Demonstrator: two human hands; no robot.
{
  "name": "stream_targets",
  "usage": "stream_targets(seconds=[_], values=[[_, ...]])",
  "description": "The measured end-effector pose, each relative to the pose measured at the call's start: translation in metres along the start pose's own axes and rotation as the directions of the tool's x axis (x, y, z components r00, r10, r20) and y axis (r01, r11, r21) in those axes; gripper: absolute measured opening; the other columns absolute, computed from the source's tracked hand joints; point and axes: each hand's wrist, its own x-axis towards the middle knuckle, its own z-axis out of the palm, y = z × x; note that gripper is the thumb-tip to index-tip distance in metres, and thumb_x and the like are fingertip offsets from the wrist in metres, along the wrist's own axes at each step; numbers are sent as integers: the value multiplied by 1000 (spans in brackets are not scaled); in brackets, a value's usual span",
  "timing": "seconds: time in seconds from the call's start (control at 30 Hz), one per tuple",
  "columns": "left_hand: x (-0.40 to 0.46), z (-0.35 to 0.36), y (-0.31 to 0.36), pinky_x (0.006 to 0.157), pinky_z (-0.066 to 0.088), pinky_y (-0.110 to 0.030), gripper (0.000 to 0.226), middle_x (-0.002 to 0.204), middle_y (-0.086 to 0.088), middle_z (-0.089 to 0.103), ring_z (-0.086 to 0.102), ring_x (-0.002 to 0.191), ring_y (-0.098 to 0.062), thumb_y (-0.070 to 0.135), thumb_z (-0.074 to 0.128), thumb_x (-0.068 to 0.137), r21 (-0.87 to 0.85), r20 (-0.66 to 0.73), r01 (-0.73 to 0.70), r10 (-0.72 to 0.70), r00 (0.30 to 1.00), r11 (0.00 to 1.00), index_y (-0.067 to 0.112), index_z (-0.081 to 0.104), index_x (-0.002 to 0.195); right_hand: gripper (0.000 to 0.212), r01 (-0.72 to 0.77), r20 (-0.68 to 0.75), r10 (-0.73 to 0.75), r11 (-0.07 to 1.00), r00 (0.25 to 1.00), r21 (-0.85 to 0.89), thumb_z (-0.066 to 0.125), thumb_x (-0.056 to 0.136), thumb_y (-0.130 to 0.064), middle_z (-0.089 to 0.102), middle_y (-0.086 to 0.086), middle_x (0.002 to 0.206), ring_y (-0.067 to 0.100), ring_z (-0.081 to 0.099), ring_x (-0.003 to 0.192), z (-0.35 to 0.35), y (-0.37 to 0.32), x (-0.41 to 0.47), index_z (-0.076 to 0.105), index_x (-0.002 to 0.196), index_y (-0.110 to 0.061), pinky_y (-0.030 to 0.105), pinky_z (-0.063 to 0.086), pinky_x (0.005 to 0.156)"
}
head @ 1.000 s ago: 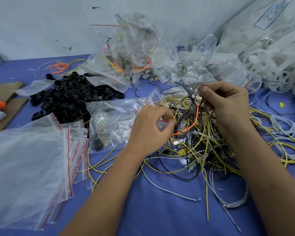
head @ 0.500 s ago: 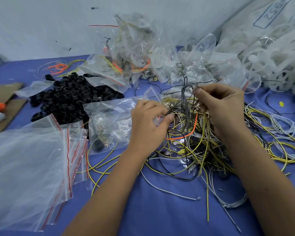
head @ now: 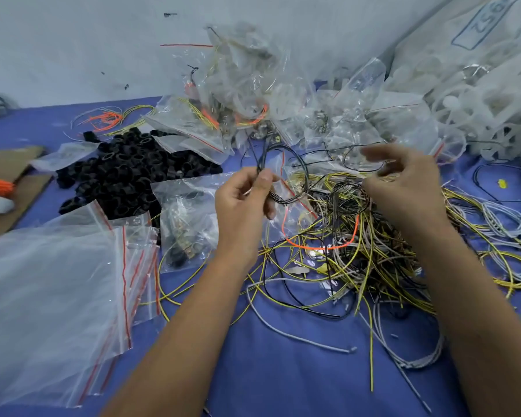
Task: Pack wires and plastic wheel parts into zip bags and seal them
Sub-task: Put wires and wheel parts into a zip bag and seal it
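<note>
My left hand (head: 244, 203) pinches a looped bundle of thin black wires (head: 295, 173) and holds it above the table. My right hand (head: 403, 188) hovers over the tangled pile of yellow, grey, black and orange wires (head: 358, 254); it is blurred, its fingers spread and loosely bent, gripping nothing that I can see. A partly filled zip bag (head: 187, 224) lies just left of my left hand. Black plastic wheel parts (head: 127, 173) are heaped at the back left.
A stack of empty red-striped zip bags (head: 57, 296) lies at front left. Filled clear bags (head: 247, 94) pile up against the wall. White plastic parts in a large bag (head: 478, 94) fill the back right. Cardboard (head: 9, 188) sits at far left.
My left hand has lifted a loop of black wires out of the pile. My right hand let go of the wires and opened, moving right.
</note>
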Motion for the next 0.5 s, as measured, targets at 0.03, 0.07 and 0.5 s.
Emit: stream_targets(seconds=[0.03, 0.07, 0.5], values=[[-1, 2, -1, 47, 40, -24, 23, 63, 3, 57, 47, 46, -13, 9, 59, 103, 14, 27, -2, 2, 1000, 1000, 8, 68, 81, 41, 99, -39, -100, 995, 994, -18, 60, 79, -15, 67, -10, 105, 7, 56, 81, 0, -7, -1, 73, 116, -27, 20, 44, 69], [-2, 3, -3, 47, 40, -24, 22, 63, 2, 57, 48, 45, -12, 10, 59, 102, 25, 53, -7, 6, 999, 1000, 6, 67, 82, 39, 182, -47, -181, 983, 982, 10, 57, 83, -19, 64, -9, 107, 10, 55, 84, 1, -15, -3, 72, 118, -27, 21, 43, 71], [-5, -1, -8, 78, 40, -17, 38, 97, 0, 55, 51, 85, -4, 30, 43, 104, 644, 257, -343, 230, 939, 683, 33, 61, 137, 8, -84, -26, 106, 894, 994, 441, 75, 88, -26, 76, 2, 71, 10, 63, 56, 30, -16, -12, 74, 92, -20, 26, 44, 54]])
